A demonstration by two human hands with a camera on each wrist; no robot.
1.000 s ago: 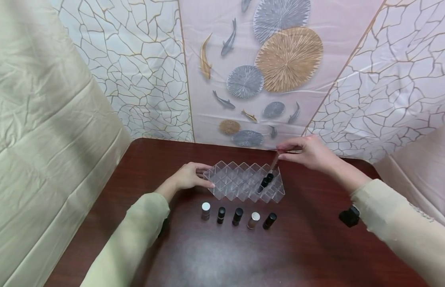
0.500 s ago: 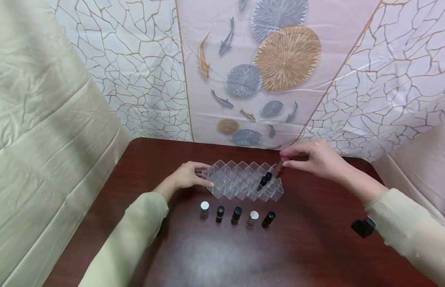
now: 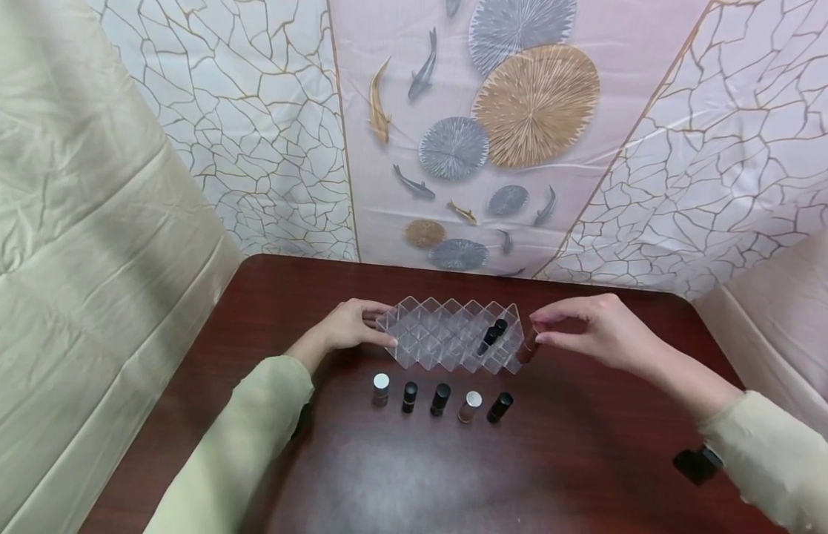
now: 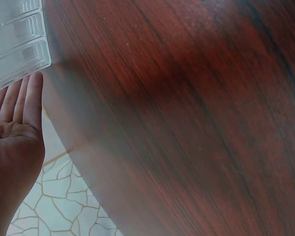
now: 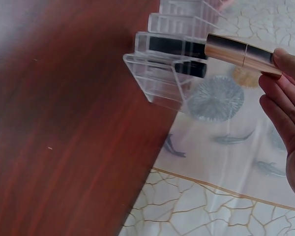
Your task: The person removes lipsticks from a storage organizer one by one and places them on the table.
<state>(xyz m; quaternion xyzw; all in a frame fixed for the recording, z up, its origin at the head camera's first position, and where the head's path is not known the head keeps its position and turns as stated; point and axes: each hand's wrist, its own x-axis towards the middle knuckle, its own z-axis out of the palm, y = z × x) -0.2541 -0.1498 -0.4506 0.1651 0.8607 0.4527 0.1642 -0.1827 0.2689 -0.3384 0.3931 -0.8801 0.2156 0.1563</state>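
My left hand [image 3: 343, 326] holds the left end of a clear acrylic lipstick organizer [image 3: 423, 334], thumb at the front and fingers behind. In the left wrist view those fingers [image 4: 32, 98] lie straight against its wall. Fingertips and thumb of my right hand [image 3: 597, 330] pinch one end of a rose-gold lipstick tube [image 3: 528, 348], just beyond the organizer's right end. The right wrist view shows the tube's free end close to the organizer's openings. Two black lipstick tubes [image 3: 491, 337] sit in compartments toward the right.
Several lipstick tubes stand in a row in front of the organizer: a white-capped one [image 3: 381, 387] at the left, black ones [image 3: 441, 398], another pale-capped one [image 3: 470, 406], and a black one [image 3: 500, 406] at the right. Patterned cloth [image 3: 447, 215] hangs behind the brown table [image 3: 400, 475].
My right hand has carried the rose-gold lipstick tube from above the organizer's right back corner rightward and toward me, past its right end. My left hand stays at the left end.
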